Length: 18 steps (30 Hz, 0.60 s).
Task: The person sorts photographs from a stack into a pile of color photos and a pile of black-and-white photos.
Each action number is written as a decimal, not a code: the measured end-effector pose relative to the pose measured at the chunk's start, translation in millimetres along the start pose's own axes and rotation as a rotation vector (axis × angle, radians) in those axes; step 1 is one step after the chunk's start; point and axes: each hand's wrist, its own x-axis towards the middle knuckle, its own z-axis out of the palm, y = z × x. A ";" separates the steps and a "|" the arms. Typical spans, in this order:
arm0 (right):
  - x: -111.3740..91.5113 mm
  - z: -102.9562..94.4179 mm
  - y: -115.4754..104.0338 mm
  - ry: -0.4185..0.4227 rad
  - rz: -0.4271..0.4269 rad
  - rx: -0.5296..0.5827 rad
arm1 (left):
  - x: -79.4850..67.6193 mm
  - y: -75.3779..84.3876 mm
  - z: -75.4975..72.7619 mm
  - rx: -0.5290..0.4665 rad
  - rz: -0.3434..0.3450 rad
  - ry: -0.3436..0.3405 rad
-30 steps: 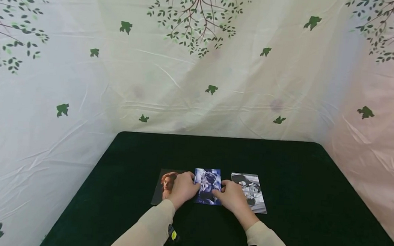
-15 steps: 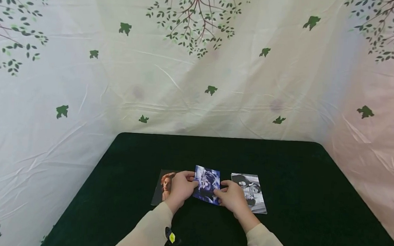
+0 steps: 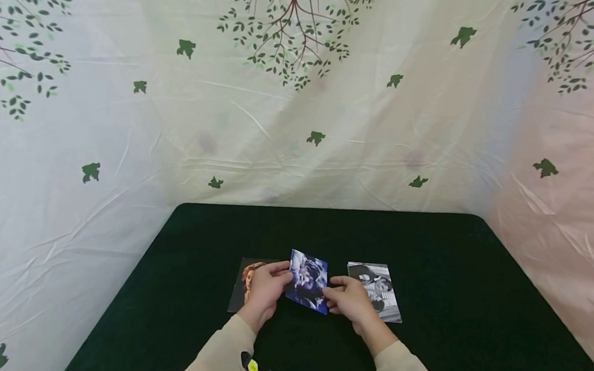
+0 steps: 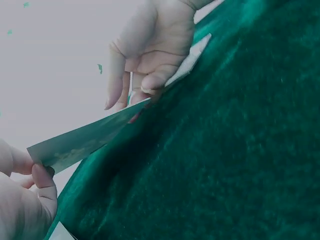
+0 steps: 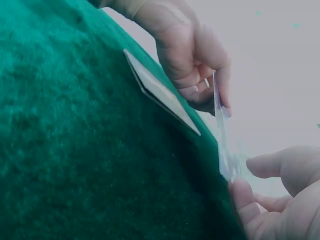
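A blue-and-white photo card (image 3: 307, 281) is raised and tilted over the table between my two hands. My left hand (image 3: 265, 288) pinches its left edge, index finger and thumb showing in the left wrist view. At the lower right edge my right hand (image 3: 353, 302) holds it, thumb in front and a fingertip behind, while the index finger stands off the card. Partly covered by my left hand lies a dark photo card (image 3: 237, 289) with an orange-haired figure. Under and beside my right hand lies a black-and-white photo card (image 3: 384, 296), with a second edge showing at its top.
A dark green velvety cloth covers the table (image 3: 212, 231), whose far corners are rounded. Behind and at both sides hangs a pale curtain (image 3: 257, 166) printed with branches and green leaf shapes. Both sleeves carry a dark band with a yellow mark near the wrist.
The blue photo card has come up off the table between both hands and turned clockwise. My left hand has drawn slightly left and down; the side cards stay in place.
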 end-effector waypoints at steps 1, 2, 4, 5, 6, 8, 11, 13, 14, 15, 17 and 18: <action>-0.7 -0.4 -0.8 0.004 -0.002 0.021 | -0.9 0.7 -0.2 -0.021 0.000 -0.004; -1.4 -0.6 -1.5 0.007 -0.008 0.039 | -1.7 1.2 -0.4 -0.041 -0.002 -0.007; -2.7 -1.0 -2.9 0.016 -0.012 0.082 | -4.2 2.3 -0.7 -0.081 -0.003 -0.015; -3.2 -1.2 -3.5 0.021 -0.013 0.109 | -5.5 2.5 -0.9 -0.102 -0.006 -0.017; -3.7 -1.4 -3.7 0.028 -0.014 0.131 | -6.7 2.5 -0.9 -0.118 -0.008 -0.017; -4.1 -1.8 -2.9 0.044 -0.010 0.169 | -9.2 2.1 -0.8 -0.157 -0.006 -0.019; -4.7 -2.7 -1.0 0.068 -0.008 0.230 | -12.0 0.1 -0.2 -0.199 -0.002 -0.024; -5.0 -3.2 1.0 0.087 -0.006 0.264 | -13.0 -1.9 0.3 -0.212 0.001 -0.032; -5.4 -3.3 1.9 0.096 -0.006 0.281 | -13.4 -3.0 0.4 -0.213 0.001 -0.037; -5.7 -3.5 2.7 0.107 -0.006 0.297 | -13.4 -4.1 0.4 -0.212 0.002 -0.042; -5.8 -3.5 4.9 0.128 -0.011 0.320 | -13.2 -5.8 0.5 -0.200 0.007 -0.048; -6.2 -3.4 5.5 0.140 -0.014 0.329 | -13.0 -6.4 0.4 -0.190 0.014 -0.048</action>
